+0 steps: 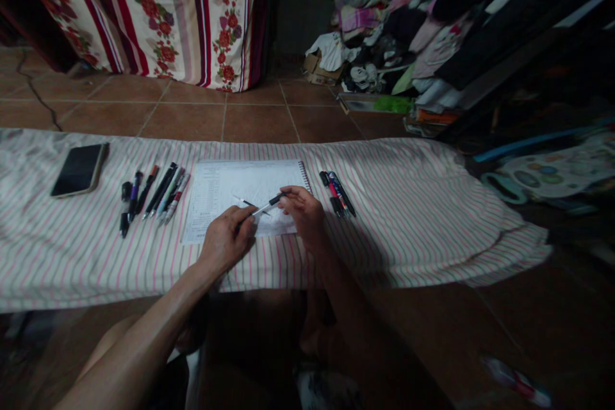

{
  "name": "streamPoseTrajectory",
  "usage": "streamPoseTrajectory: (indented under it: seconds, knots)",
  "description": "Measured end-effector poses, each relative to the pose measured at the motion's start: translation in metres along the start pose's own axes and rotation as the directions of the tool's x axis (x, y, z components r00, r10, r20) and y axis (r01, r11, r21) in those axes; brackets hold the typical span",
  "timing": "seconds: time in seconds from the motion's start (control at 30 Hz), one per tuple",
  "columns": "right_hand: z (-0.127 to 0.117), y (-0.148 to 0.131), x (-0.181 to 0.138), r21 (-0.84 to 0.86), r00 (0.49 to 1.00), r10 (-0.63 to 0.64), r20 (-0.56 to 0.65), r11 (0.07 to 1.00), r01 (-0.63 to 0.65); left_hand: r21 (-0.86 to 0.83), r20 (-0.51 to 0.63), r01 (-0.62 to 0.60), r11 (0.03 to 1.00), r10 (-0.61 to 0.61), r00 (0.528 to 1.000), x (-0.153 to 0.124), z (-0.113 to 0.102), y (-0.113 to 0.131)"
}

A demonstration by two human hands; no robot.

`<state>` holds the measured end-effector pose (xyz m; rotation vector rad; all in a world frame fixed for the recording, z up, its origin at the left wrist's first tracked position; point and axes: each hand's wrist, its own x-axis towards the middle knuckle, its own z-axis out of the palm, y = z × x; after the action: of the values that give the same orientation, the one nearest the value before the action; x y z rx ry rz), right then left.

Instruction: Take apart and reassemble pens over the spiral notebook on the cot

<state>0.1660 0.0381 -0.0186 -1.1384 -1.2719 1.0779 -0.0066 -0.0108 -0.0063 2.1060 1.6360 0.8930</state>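
Observation:
A pen (262,209) with dark ends and a pale middle is held between both hands, slanting up to the right. My left hand (225,236) is closed on its lower end. The fingers of my right hand (304,210) pinch the black upper end. Beneath them lies a spiral-bound notebook (204,205) with printed and white paper. A thin pen-like piece (244,200) rests on the paper, partly hidden behind the held pen. Whether the held pen is in one piece, I cannot tell.
Several pens (161,191) and a phone (77,171) lie to the left on the striped cloth (408,218). More pens (341,193) lie right of the notebook. Beyond the cloth are a tiled floor (192,109), a floral curtain (158,13) and heaped clothes (365,19).

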Motion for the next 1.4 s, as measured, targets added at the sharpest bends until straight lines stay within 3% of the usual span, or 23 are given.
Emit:
streamPoseTrajectory:
  seconds: [0.13,0.23,0.33,0.5,0.7,0.87,1.1,1.4]
  knots:
    - [-0.007,0.013,0.010,-0.027,0.979,0.023,-0.200,0.999,-0.029,0.051,0.009,0.045,0.998,-0.046,0.999,0.000,-0.001,-0.001]
    - [-0.012,0.020,0.014,-0.133,0.966,-0.020,-0.259,0.991,-0.015,0.070,-0.012,0.057,0.996,-0.056,0.998,0.000,0.000,-0.001]
    - [-0.015,0.018,0.010,-0.326,0.968,-0.105,-0.229,0.945,0.025,0.086,-0.021,0.068,0.994,-0.067,0.998,0.000,0.000,-0.001]
    - [-0.017,0.011,0.005,-0.636,0.964,-0.215,-0.158,0.769,0.067,0.108,0.008,0.089,0.990,-0.091,0.996,0.000,-0.001,0.000]
    - [-0.018,0.020,0.006,-0.765,0.946,-0.325,-0.013,0.612,0.200,0.277,0.012,0.075,0.958,-0.082,0.997,-0.001,-0.005,0.006]
    - [-0.022,0.024,0.004,-0.815,0.930,-0.365,0.039,0.527,0.241,0.385,-0.024,-0.044,0.922,0.058,0.998,-0.001,-0.006,0.002]
    - [-0.024,0.022,0.003,-0.797,0.938,-0.342,0.061,0.549,0.252,0.363,-0.007,-0.141,0.921,0.154,0.988,0.001,-0.010,-0.014]
    - [-0.024,0.013,-0.001,-0.769,0.955,-0.293,0.053,0.599,0.226,0.307,-0.048,-0.175,0.936,0.199,0.979,0.001,-0.008,-0.025]
